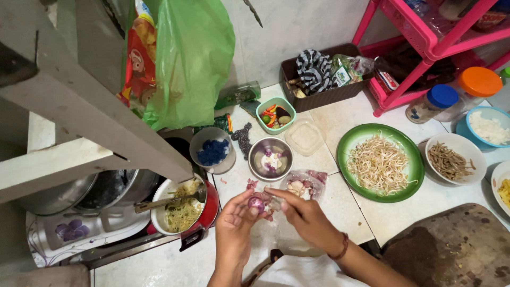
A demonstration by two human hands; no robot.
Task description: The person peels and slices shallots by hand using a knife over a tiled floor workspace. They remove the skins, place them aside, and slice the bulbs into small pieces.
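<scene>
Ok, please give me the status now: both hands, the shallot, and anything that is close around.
Left hand holds purple shallot at fingertips. Right hand fingers at its peel. Steel bowl just beyond; red pot of noodles beside left hand.

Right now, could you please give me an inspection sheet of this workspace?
Surface: white tiled floor, crowded.
Job's things: small purple shallot at the fingertips; steel bowl with peeled pieces; clear bag of shallots.
Clutter: green plate of bean sprouts, red pot of noodles, brown basket, jars.
Hands: left hand holds the shallot; right hand picks at it.
Cables: nothing seen.
Surroundings: pink rack, green plastic bag.
</scene>
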